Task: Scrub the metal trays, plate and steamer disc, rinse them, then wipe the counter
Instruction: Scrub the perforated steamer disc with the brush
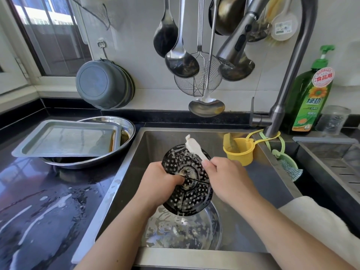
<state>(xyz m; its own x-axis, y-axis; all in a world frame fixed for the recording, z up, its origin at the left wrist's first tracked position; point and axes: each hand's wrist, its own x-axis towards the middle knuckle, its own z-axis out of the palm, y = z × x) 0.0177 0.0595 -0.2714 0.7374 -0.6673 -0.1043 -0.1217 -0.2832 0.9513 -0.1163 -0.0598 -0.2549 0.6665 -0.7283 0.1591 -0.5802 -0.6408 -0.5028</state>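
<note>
Over the sink (224, 133) I hold a round perforated steamer disc (190, 197), soapy and tilted upright. My left hand (157, 182) grips it at its left edge and centre ring. My right hand (228, 178) is closed on a white cloth (194, 148) pressed against the disc's upper right. Beneath the disc a round metal plate (185, 230) with suds lies in the sink bottom. On the black counter at left, a rectangular metal tray (66, 139) rests across a round metal basin (128, 131) holding brown liquid.
The wet, soapy black counter (48, 201) lies left. A faucet (235, 45) hangs above the sink, with ladles (181, 61) and a strainer on the wall. A yellow cup (239, 151), green detergent bottle (311, 98), white towel (319, 221) and drain rack (335, 162) sit right.
</note>
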